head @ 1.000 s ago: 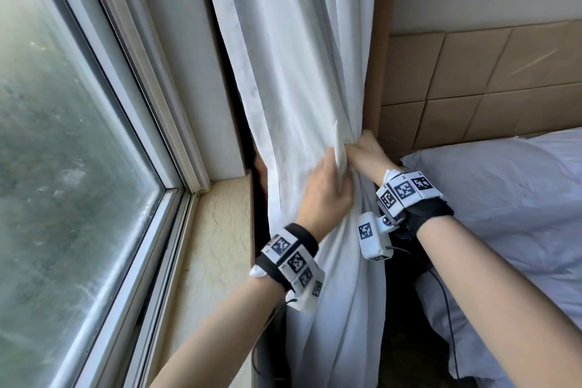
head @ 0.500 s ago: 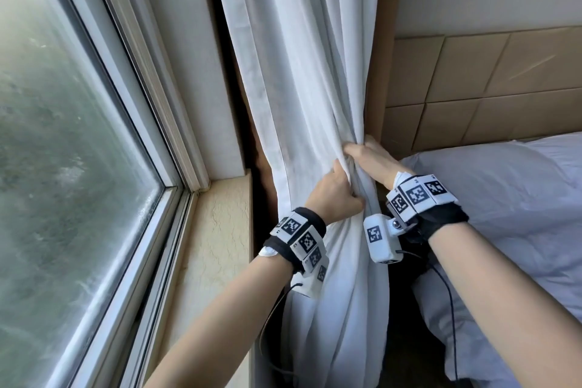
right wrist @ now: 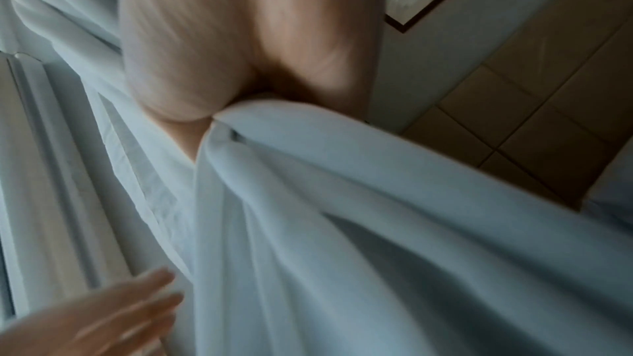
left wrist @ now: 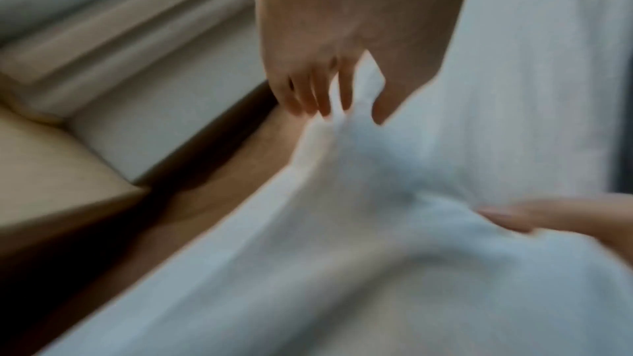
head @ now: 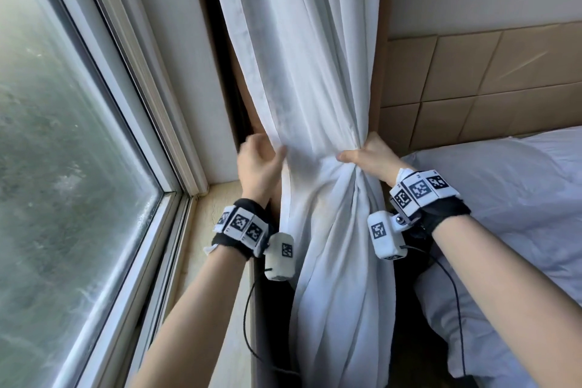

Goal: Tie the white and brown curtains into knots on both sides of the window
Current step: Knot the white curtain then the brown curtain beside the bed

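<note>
The white curtain hangs in the middle, bunched to a waist at hand height. My right hand grips that bunch from the right, fingers wrapped around the folds; in the right wrist view my right hand closes on the gathered white curtain. My left hand pinches the curtain's left hem between thumb and fingers, as the left wrist view shows of my left hand and the white curtain. Behind the white cloth a strip of the brown curtain shows, mostly hidden.
The window and its frame fill the left, with a beige sill below my left wrist. A bed with white bedding and a tan padded headboard stand close on the right. Wrist cables hang beside the curtain.
My left hand has left the gathered bunch and moved left to the curtain's hem. My right hand has kept its grip on the bunch.
</note>
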{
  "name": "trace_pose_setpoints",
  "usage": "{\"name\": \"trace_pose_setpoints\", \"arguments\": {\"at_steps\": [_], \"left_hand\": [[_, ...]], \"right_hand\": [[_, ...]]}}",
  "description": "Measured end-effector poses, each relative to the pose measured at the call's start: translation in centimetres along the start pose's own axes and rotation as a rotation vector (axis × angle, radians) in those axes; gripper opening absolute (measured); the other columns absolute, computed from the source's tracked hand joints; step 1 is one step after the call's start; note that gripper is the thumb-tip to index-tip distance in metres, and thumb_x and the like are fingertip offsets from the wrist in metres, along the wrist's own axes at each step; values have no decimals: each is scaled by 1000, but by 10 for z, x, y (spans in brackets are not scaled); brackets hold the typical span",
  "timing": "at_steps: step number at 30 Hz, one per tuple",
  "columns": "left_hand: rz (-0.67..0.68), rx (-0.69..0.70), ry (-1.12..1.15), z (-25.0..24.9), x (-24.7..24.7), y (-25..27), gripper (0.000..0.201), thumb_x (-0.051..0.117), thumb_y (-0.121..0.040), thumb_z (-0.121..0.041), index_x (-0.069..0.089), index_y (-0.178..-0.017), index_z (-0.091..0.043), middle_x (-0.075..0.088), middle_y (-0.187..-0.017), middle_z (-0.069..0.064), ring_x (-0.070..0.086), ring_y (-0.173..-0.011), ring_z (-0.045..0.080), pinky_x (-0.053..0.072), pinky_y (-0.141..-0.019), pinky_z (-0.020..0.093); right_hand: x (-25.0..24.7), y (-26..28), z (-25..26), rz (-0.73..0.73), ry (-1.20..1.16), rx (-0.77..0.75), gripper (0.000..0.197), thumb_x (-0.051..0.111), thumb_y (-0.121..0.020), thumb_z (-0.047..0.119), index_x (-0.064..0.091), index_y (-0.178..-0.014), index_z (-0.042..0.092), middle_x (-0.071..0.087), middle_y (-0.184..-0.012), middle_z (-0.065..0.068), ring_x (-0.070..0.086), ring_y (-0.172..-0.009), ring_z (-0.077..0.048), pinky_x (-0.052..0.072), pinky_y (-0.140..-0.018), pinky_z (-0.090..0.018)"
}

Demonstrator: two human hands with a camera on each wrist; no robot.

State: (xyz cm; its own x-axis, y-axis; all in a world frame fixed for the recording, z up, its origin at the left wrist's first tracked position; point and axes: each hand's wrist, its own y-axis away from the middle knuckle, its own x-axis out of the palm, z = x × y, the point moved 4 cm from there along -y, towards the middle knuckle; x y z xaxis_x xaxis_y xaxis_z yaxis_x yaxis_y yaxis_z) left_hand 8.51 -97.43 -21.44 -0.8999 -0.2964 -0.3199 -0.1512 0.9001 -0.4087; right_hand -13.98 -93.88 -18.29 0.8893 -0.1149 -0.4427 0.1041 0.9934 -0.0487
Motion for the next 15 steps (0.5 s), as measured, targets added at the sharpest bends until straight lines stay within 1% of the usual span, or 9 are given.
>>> {"name": "trace_pose_setpoints", "arguments": {"at_steps": [1, 2, 3, 5, 7, 9, 10, 12, 15], "left_hand": [[-37, -53, -16, 10, -4, -4, 59, 71, -77, -44, 52, -126, -16, 57, -123, 2, 53, -114, 16, 43, -102, 37], [31, -94, -15, 17, 0, -4, 69, 72, -76, -48, 47, -131, -17, 54, -129, 2, 50, -119, 16, 41, -104, 37], [132, -115, -7, 22, 9, -2, 66, 72, -76, -49, 48, -129, -17, 57, -127, 2, 53, -116, 16, 44, -102, 38], [221, -122, 21, 27, 25, 11, 38, 68, -81, -40, 57, -107, -14, 67, -102, 3, 63, -93, 16, 53, -87, 43], [95, -95, 52, 25, 28, 23, 21, 60, -85, -28, 55, -84, -7, 62, -74, 5, 56, -67, 16, 54, -69, 44], [-61, -53, 17, 26, 27, 34, 30, 54, -89, -22, 41, -65, -10, 44, -56, -2, 39, -53, 14, 38, -55, 37], [-83, -33, -5, 23, 28, 40, 36, 53, -91, -21, 35, -61, -14, 39, -54, -6, 35, -50, 11, 32, -53, 31], [24, 18, -37, 15, 39, 55, 42, 50, -95, -19, 32, -58, -19, 39, -53, -9, 35, -48, 5, 29, -54, 28], [239, 138, -76, 4, 63, 77, 39, 43, -96, -12, 27, -61, -21, 37, -56, -7, 32, -51, 11, 29, -54, 31]], "right_hand": [[1, 2, 1, 2, -5, 0, 43, 70, -83, 8, 52, -121, 0, 59, -112, -5, 56, -106, -18, 40, -89, -24], [1, 3, 2, -1, -15, -1, 41, 69, -84, 7, 51, -121, 1, 58, -110, -5, 55, -103, -16, 40, -88, -24], [1, 2, 3, -1, -23, -3, 42, 68, -84, 6, 51, -122, 1, 57, -110, -5, 54, -101, -16, 39, -87, -23], [5, 3, 5, 4, -15, -8, 45, 68, -84, 8, 50, -124, 1, 57, -112, -6, 54, -102, -17, 40, -87, -24], [8, 4, 6, 8, 4, -8, 45, 69, -83, 10, 51, -124, 1, 59, -113, -5, 57, -106, -19, 41, -89, -25], [9, 4, 7, 7, 2, -21, 39, 67, -85, 8, 55, -121, 0, 60, -110, -5, 57, -105, -18, 41, -87, -24], [9, 5, 9, -5, -2, -33, 37, 66, -86, 7, 56, -120, 1, 60, -108, -5, 56, -103, -18, 40, -86, -23], [10, 5, 10, -25, -1, -49, 35, 66, -86, 8, 57, -120, 3, 60, -107, -6, 55, -100, -17, 39, -86, -23], [14, 2, 7, -25, -5, -38, 31, 68, -84, 14, 61, -113, 9, 65, -109, -7, 61, -102, -21, 45, -88, -28]]}}
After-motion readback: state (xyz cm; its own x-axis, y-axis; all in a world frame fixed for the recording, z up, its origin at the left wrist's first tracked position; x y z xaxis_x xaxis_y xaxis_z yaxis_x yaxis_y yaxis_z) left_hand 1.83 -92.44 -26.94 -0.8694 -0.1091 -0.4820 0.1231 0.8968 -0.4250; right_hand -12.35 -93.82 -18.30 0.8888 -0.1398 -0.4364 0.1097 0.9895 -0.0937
